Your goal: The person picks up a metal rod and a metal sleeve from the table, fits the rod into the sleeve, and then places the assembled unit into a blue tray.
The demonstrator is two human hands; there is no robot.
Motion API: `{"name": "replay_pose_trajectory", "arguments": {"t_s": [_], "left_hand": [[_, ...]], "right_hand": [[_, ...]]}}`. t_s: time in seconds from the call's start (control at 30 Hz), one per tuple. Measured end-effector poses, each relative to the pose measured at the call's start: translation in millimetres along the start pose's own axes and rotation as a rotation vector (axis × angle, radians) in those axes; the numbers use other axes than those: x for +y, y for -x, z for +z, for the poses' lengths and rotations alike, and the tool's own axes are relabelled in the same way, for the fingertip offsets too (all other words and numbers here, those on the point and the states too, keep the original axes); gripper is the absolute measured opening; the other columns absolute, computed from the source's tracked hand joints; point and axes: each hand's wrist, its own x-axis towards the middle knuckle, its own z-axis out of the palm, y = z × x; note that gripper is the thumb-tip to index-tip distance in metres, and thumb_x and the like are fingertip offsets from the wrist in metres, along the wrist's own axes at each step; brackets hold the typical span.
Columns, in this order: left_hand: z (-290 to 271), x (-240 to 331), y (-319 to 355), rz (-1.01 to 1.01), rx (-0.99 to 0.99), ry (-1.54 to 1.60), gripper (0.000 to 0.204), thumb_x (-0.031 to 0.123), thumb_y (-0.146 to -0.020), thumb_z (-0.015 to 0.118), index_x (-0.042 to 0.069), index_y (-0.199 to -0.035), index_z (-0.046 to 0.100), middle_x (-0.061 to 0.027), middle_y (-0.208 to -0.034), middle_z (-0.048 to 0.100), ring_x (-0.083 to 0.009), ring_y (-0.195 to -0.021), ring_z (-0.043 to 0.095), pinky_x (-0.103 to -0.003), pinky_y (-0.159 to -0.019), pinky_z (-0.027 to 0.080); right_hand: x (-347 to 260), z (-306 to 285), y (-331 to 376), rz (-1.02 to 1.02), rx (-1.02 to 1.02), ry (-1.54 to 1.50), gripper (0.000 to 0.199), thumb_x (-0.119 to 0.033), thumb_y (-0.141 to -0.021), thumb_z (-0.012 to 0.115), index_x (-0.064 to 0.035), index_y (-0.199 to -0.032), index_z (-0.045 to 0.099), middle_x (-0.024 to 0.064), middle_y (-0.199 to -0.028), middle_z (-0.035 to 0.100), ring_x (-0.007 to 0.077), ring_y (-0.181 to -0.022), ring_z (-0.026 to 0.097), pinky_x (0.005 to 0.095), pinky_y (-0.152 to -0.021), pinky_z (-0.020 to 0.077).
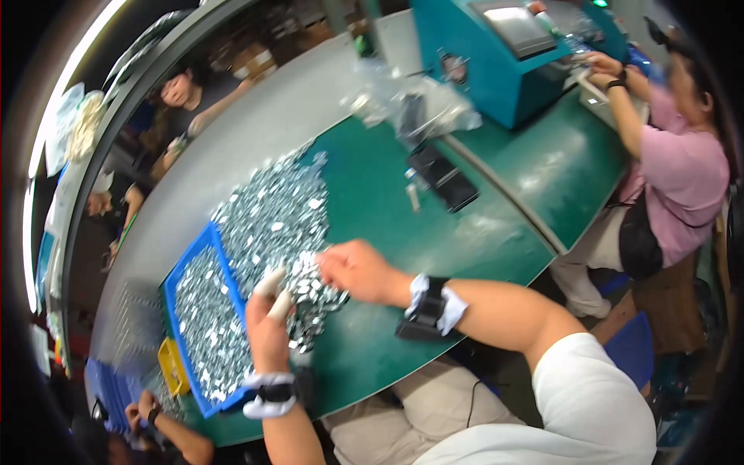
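Your left hand (pixel 267 322) and right hand (pixel 358 270) lay loosely open on the small metal parts (pixel 271 213) beside the blue tray (pixel 190 256), near the desk's (pixel 387 209) front edge; light, slippery, likely best pinched by their edges.

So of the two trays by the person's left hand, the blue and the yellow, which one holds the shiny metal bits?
The large blue plastic tray, beside the left hand; it is full of small silvery parts. The little yellow tray beyond it is smaller.

Small silver parts (pixel 271 213) blurred
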Motion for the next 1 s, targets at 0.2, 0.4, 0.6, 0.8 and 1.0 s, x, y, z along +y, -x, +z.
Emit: {"name": "replay_pose_trajectory", "arguments": {"t_s": [0.2, 0.4, 0.6, 0.8, 1.0], "left_hand": [[14, -5, 19, 0.090, 0.121, 0.291, 0.026, -0.002, -0.088, 0.063, 0.001, -0.113, 0.061, -0.0020, -0.088, 0.062, -0.0114, -0.077, 0.059, -0.022, -0.070, 0.048], [14, -13, 26, 0.090, 0.108, 0.054, 0.020, -0.004, -0.085, 0.067, 0.000, -0.105, 0.064, -0.0066, -0.095, 0.066, -0.0116, -0.082, 0.062, -0.023, -0.073, 0.050], [8, -10, 27, 0.003, 0.134, 0.014, 0.015, -0.002, -0.085, 0.068, -0.002, -0.100, 0.066, -0.0066, -0.088, 0.067, -0.0113, -0.075, 0.062, -0.023, -0.066, 0.050], [17, -9, 16, -0.068, 0.077, 0.157, 0.017, -0.002, -0.085, 0.067, -0.002, -0.103, 0.066, -0.0069, -0.091, 0.068, -0.0122, -0.077, 0.062, -0.024, -0.070, 0.050], [12, -19, 24, 0.091, 0.105, 0.146, 0.017, 0.003, -0.087, 0.069, -0.001, -0.103, 0.068, -0.0065, -0.091, 0.069, -0.0105, -0.075, 0.063, -0.022, -0.065, 0.049]], "right_hand": [[-3, 12, 6, -0.063, -0.066, 0.177, 0.040, -0.028, -0.102, 0.048, -0.0026, -0.072, 0.059, -0.0008, -0.060, 0.054, 0.0060, -0.055, 0.050, 0.0242, -0.052, 0.0413], [-8, 15, 10, -0.020, -0.117, 0.238, 0.040, -0.026, -0.101, 0.048, -0.0021, -0.071, 0.059, 0.0008, -0.060, 0.056, 0.0075, -0.054, 0.052, 0.0252, -0.053, 0.0423], [-4, 20, 6, 0.014, -0.151, 0.169, 0.037, -0.025, -0.101, 0.050, -0.0023, -0.073, 0.061, 0.0011, -0.064, 0.059, 0.0071, -0.058, 0.054, 0.0245, -0.054, 0.0439], [-14, 4, 8, 0.094, -0.143, 0.071, 0.034, -0.027, -0.101, 0.051, -0.0035, -0.081, 0.062, -0.0011, -0.073, 0.061, 0.0053, -0.062, 0.054, 0.0211, -0.056, 0.0433], [-9, 16, 10, 0.069, -0.148, 0.132, 0.036, -0.026, -0.103, 0.048, -0.0043, -0.078, 0.060, -0.0031, -0.068, 0.055, 0.0040, -0.063, 0.051, 0.0200, -0.058, 0.0426]]}}
